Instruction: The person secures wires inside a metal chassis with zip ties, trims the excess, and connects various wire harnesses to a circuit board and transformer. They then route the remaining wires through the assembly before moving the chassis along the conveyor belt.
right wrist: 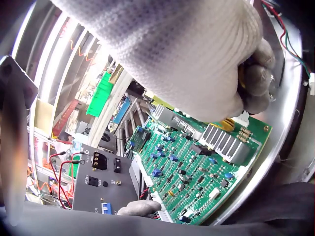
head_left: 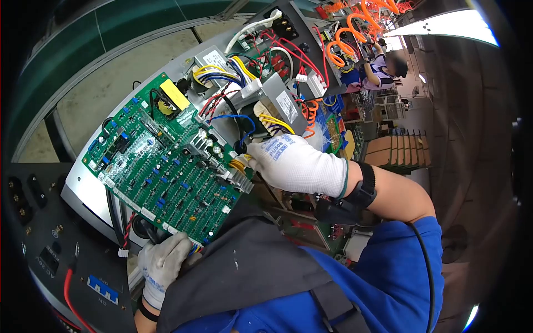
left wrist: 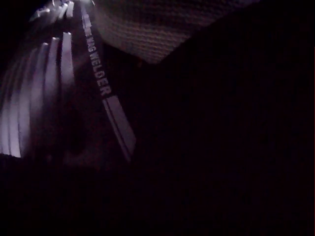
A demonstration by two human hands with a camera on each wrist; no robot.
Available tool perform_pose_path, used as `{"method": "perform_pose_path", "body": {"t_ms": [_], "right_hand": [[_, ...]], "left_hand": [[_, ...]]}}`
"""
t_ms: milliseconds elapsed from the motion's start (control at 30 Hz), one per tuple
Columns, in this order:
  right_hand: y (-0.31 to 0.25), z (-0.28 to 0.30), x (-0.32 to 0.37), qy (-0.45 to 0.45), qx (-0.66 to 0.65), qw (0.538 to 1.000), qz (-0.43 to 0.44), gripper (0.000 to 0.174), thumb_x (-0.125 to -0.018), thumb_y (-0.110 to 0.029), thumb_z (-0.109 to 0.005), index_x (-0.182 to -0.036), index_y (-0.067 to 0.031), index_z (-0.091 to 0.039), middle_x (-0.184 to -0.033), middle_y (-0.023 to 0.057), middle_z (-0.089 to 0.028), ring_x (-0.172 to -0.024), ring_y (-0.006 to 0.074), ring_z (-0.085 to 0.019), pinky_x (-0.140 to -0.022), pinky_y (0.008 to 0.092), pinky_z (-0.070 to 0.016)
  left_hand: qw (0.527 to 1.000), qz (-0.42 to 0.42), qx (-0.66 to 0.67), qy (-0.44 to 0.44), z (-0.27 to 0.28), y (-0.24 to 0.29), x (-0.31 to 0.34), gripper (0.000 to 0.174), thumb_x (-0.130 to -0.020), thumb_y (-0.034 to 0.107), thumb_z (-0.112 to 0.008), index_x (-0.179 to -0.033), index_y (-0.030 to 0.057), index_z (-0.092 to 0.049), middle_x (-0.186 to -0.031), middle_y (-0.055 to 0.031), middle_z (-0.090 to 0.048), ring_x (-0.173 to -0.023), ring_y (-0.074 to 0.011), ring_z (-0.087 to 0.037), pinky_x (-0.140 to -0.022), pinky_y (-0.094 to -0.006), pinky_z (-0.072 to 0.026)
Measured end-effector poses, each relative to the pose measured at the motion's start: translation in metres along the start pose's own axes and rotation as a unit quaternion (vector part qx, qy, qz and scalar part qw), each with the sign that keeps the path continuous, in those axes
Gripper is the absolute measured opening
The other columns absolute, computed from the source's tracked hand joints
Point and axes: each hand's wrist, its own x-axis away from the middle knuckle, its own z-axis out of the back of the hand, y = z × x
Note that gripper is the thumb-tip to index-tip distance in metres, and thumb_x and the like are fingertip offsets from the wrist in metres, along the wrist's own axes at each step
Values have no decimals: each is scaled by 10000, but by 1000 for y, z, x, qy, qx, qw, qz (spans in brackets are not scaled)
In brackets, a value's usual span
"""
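A large green circuit board (head_left: 166, 177) lies tilted on the open chassis of a machine in the head view. My gloved right hand (head_left: 297, 164) is at the board's right edge, its fingers curled around yellow wires (head_left: 237, 165) beside a finned heat sink (right wrist: 224, 142). The right fingertips are partly hidden behind the glove in the right wrist view. My gloved left hand (head_left: 164, 263) is at the board's lower edge, close to coloured wires (head_left: 195, 249) and a black cable (head_left: 145, 228); I cannot tell whether it grips anything. The left wrist view is dark, showing a slotted panel (left wrist: 69, 108) lettered "WELDER".
Transformers and wire bundles (head_left: 269, 100) fill the chassis behind the board. A dark panel (head_left: 66, 244) with switches and a red lead (head_left: 68, 288) stands at the left. Orange coiled hoses (head_left: 355, 33) hang at the back, where another person (head_left: 383, 72) works.
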Motion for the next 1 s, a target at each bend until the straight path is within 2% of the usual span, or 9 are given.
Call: {"method": "perform_pose_path", "body": {"t_ms": [67,133,167,267,367,567,633,867,1000], "right_hand": [[2,-2,0,25,-10,999,19,160,-938,-210,-484,-959,-62,-543,-756,133,-626,-742,330,-649,-641,447,-501],[2,-1,0,25,-27,999,28,198,-909,-184,-497,-972,-25,-597,-793,157,-660,-756,322,-668,-640,436,-524],[1,-2,0,23,-31,999,21,178,-898,-163,-506,-964,-24,-595,-739,147,-646,-731,321,-667,-628,436,-524],[2,-3,3,51,-16,998,43,169,-885,-149,-516,-975,-28,-592,-708,140,-635,-717,318,-667,-620,434,-524],[3,-1,4,45,-13,998,47,164,-870,-141,-528,-979,-32,-584,-726,135,-638,-720,312,-669,-608,427,-524],[4,-3,5,46,-23,997,50,148,-861,-136,-537,-959,-32,-575,-731,122,-635,-707,299,-665,-587,410,-518],[5,-4,5,49,-24,997,51,149,-862,-134,-537,-963,-32,-574,-725,116,-629,-701,298,-663,-585,410,-516],[5,-5,5,66,-41,994,78,146,-878,-142,-537,-971,-34,-565,-712,96,-617,-696,293,-658,-582,411,-510],[1,-3,2,23,-30,999,37,144,-885,-155,-541,-965,-37,-566,-720,99,-622,-694,292,-658,-581,416,-508]], "left_hand": [[1000,4,0,-20,-1,-2,0,265,-685,327,-718,-836,127,-631,-905,-9,-669,-651,-230,-639,-531,-371,-446],[1000,-1,-5,-9,1,1,-2,266,-677,331,-721,-843,140,-641,-913,1,-674,-657,-212,-648,-528,-371,-445],[1000,-2,-3,-11,1,1,-2,266,-677,331,-721,-843,140,-641,-913,1,-674,-657,-212,-648,-528,-371,-445],[1000,-13,-12,-2,1,0,-3,256,-677,323,-719,-845,143,-649,-898,3,-678,-640,-206,-649,-522,-367,-452],[1000,-11,-24,9,2,1,-4,222,-686,307,-708,-827,145,-652,-881,9,-681,-613,-200,-646,-513,-362,-459],[999,-1,-33,10,1,2,-4,148,-702,267,-680,-797,156,-655,-883,20,-687,-599,-190,-644,-508,-360,-461],[999,10,-36,-26,2,0,-3,124,-714,265,-668,-782,162,-653,-885,28,-688,-598,-188,-642,-511,-355,-458],[999,3,-48,-16,2,1,-3,123,-704,275,-664,-754,164,-645,-882,33,-686,-592,-197,-635,-524,-353,-457],[999,1,-45,-13,3,2,-5,144,-693,292,-667,-758,166,-639,-885,34,-680,-598,-202,-630,-527,-366,-448]]}}
